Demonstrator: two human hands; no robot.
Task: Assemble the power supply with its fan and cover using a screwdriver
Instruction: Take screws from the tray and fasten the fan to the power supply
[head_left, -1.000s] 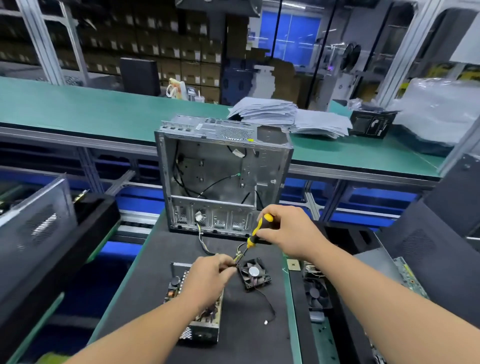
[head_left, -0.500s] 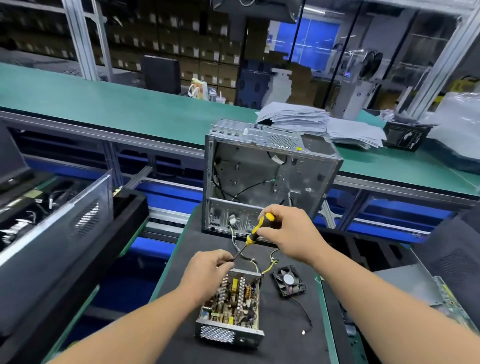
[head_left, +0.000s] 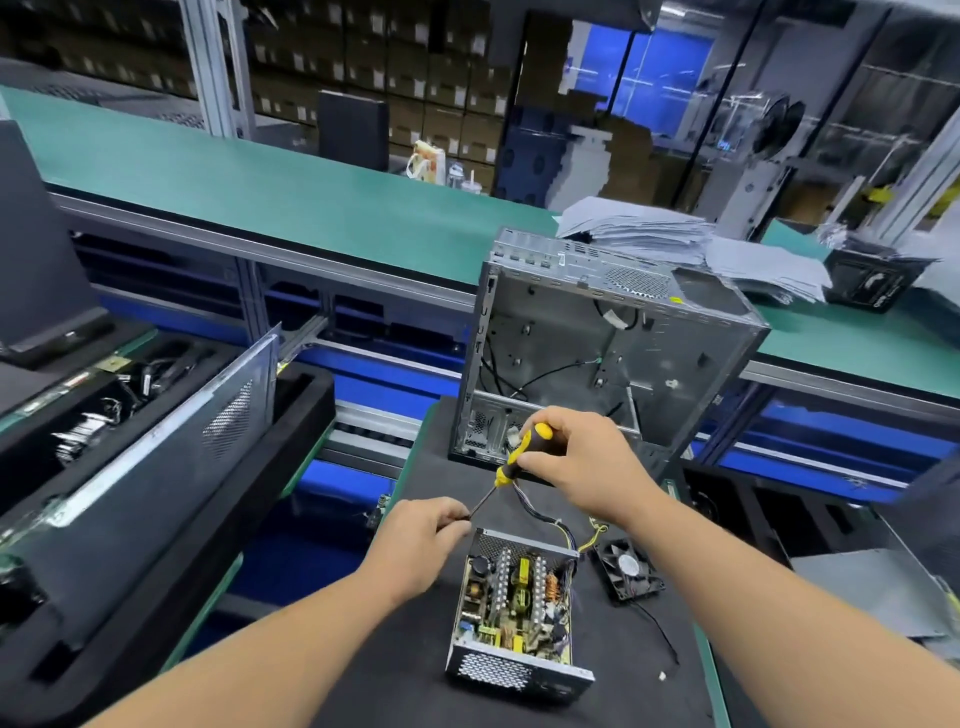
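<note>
On the dark mat (head_left: 395, 670), the right hand (head_left: 582, 462) grips a yellow-and-black-handled screwdriver (head_left: 511, 460) whose tip the left hand (head_left: 421, 540) pinches, above the open grey-metal power supply (head_left: 514, 603), with the small black square fan (head_left: 628, 569) just beside it.

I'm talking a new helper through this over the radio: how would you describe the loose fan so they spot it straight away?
Find the open metal computer case standing at the far end of the dark work mat. In front of it lies the uncovered power supply with its circuit board showing. The fan lies flat just right of it: small, square, black, with a round white hub label and a thin trailing wire.
</note>
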